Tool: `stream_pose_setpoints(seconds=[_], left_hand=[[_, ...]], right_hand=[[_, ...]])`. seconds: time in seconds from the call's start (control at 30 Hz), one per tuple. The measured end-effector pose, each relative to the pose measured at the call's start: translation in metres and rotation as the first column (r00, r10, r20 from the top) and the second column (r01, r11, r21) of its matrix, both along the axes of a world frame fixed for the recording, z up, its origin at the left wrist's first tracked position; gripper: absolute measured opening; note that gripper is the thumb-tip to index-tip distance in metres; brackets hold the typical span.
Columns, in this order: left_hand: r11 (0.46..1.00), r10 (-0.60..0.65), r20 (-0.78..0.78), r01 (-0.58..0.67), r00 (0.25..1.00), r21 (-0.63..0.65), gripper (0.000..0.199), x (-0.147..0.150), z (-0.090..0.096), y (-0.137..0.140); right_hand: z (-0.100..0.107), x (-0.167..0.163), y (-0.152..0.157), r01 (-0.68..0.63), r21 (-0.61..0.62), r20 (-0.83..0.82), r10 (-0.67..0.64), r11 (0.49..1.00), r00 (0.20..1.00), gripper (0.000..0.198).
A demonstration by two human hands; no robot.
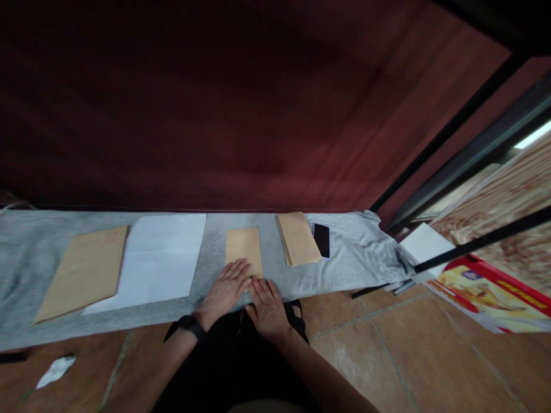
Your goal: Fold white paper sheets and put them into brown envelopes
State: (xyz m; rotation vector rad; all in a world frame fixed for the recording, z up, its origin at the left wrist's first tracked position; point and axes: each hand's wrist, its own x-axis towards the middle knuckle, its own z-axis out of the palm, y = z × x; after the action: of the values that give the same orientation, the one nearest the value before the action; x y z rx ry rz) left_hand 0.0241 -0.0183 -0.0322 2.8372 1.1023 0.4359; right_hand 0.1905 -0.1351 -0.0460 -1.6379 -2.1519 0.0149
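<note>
A small brown paper envelope (241,241) with faint red print lies upright before me on the grey cloth. My left hand (228,287) rests flat on its lower left part, fingers stretched out. Beside it, my right hand (267,301) lies at the envelope's lower right corner with its fingers extended, the two hands almost touching. Neither hand grips anything; the envelope's bottom edge is partly hidden under them. To the right is a stack of similar brown envelopes (298,238), slightly fanned. A wristband sits on my left wrist.
White paper sheets (163,255) and larger brown envelopes (88,264) lie to the left. A phone (322,240) is beside the right stack. Dark red fabric (193,115) hangs behind the cloth-covered surface (344,252). Black metal bars (451,132) and a red-yellow box (491,292) stand at right.
</note>
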Motion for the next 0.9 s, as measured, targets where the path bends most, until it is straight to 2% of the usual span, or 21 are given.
stream_pose_setpoints(seconds=[0.1,0.23,0.5,0.67,0.9], left_hand=[[0.999,-0.006,-0.053,0.004,0.999,-0.041,0.052,0.017,-0.004,0.021],[0.997,0.057,-0.062,-0.060,0.996,-0.042,0.055,0.037,-0.006,0.041],[0.978,0.156,-0.114,-0.170,0.981,-0.123,0.062,0.065,0.001,0.067],[0.973,0.154,-0.152,-0.176,0.976,-0.147,0.062,0.066,0.002,0.067],[0.981,0.031,-0.159,-0.060,0.987,-0.184,0.059,0.043,-0.001,0.041]], right_hand=[[0.002,0.000,0.001,-0.006,-0.001,-0.005,0.006,1.000,1.000,0.055],[0.006,0.001,0.001,-0.021,-0.014,-0.023,0.021,1.000,1.000,0.054],[0.004,-0.001,0.000,-0.035,-0.009,-0.030,0.035,0.999,0.999,0.063],[0.008,0.000,0.000,-0.039,-0.031,-0.042,0.037,0.999,0.998,0.068],[0.002,0.001,-0.001,-0.051,-0.046,-0.012,0.050,0.998,0.999,0.065]])
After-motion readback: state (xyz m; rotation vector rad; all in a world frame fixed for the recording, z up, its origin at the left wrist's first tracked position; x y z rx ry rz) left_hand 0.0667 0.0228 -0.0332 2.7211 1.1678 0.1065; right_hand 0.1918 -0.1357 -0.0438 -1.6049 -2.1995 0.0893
